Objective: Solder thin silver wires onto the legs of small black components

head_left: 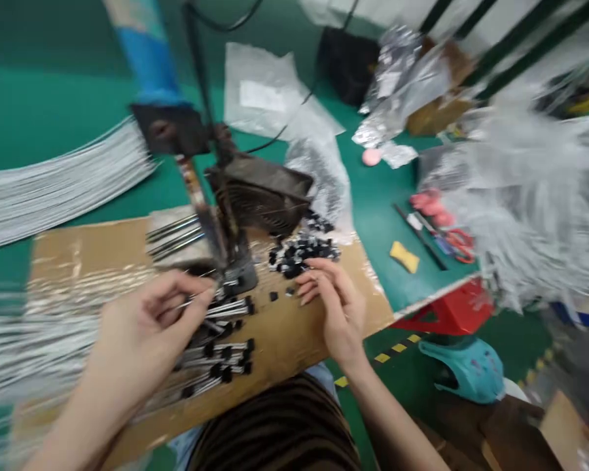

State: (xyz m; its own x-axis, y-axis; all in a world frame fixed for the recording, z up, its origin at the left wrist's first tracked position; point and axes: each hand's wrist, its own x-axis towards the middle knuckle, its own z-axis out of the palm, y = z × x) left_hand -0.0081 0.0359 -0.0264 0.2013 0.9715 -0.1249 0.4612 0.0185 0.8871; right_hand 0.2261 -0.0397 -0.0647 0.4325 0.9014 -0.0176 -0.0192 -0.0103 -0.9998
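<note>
My left hand [164, 314] is closed in a pinch beside the metal base of a bench tool, gripping a thin wire [186, 302] that mostly disappears behind the fingers. Just below it lie bundles of white wires with black ends [230, 307], in several rows on a cardboard sheet [294, 327]. Over to the right, my right hand [338, 304] has its fingers curled together at the near edge of a pile of small black parts [299, 252]. Whatever sits between those fingertips is too small and blurred to name. Loose black pieces [273, 296] lie left of this hand.
A dark fan-like unit [262, 190] and a blue-wrapped post [152, 65] stand over the work area. Long white wires [63, 180] lie at the left. Red-handled scissors [460, 245], a yellow piece [404, 257] and plastic bags [515, 190] are on the right.
</note>
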